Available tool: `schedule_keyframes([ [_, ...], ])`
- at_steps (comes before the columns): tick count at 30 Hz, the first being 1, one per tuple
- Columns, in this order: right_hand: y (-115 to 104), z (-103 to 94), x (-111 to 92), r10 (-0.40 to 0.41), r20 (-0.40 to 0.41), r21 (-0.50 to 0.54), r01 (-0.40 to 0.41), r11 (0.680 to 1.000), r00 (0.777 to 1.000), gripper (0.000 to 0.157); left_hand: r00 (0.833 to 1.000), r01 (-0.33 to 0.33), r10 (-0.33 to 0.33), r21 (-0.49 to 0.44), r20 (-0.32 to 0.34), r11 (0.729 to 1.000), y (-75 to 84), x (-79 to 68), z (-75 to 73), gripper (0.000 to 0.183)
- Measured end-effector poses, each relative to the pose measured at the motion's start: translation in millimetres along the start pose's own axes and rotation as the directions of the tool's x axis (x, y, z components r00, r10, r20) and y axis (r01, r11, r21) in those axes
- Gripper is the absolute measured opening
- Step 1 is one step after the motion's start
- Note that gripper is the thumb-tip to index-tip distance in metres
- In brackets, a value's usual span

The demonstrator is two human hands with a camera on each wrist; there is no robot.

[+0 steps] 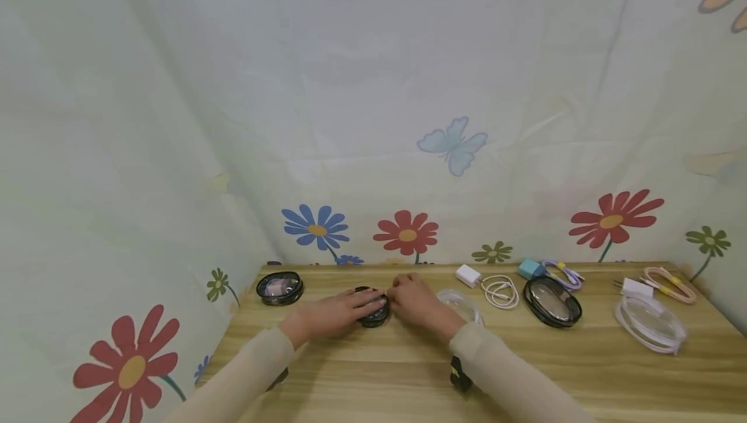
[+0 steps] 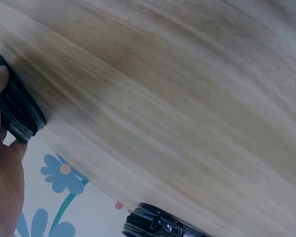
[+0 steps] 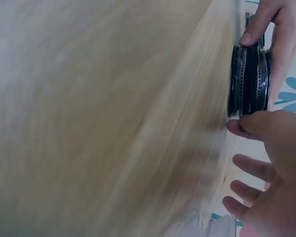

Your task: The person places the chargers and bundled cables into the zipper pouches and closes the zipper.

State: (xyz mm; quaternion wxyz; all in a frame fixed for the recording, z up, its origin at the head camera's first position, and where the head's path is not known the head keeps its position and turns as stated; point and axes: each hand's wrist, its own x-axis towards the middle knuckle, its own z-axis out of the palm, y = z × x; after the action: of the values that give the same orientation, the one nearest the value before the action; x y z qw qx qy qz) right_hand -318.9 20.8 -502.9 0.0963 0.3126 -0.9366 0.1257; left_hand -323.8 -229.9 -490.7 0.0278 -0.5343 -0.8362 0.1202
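Black case is on or just over the table, can't tell if touching, right under the L hand. L grip is closed round it, thumb one side, fingers the other. R hand is at the case's R edge, thumb + forefinger pinching what's prob. the zip tab, other fingers spread & off the case. Looks like working the zip is the step. To do it well: brace the case w/ the L hand, light pressure only, so the rim isn't squashed & the rows of teeth line up. Pull along the curve, not straight out; turn the case a bit at a time & re-set the L thumb so it's out of the tab's path. If it snags, back off a touch, then retry; don't yank. Can't tell how much zip is done. Mind the clear case beside the R wrist: a wide pull could knock it.
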Motion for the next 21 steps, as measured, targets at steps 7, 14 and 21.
schedule_keyframes([
  [7,1.1,-8.2,-3.9,-0.034,-0.022,-0.004,0.034,0.999,0.999,0.013,0.998,0.054,-0.054,-0.033,-0.019,0.998,5.6,4.3,-2.2,0.06],
  [14,3.5,-11.8,-12.6,-0.069,0.019,-0.003,0.069,0.998,0.997,0.012,0.987,0.158,-0.158,-0.023,-0.015,0.987,12.9,11.9,-2.1,0.06],
  [21,-8.3,-9.5,-21.4,-0.114,0.007,0.057,0.114,0.992,0.993,0.009,0.975,0.22,-0.221,-0.046,-0.032,0.974,23.5,15.0,-7.1,0.058],
])
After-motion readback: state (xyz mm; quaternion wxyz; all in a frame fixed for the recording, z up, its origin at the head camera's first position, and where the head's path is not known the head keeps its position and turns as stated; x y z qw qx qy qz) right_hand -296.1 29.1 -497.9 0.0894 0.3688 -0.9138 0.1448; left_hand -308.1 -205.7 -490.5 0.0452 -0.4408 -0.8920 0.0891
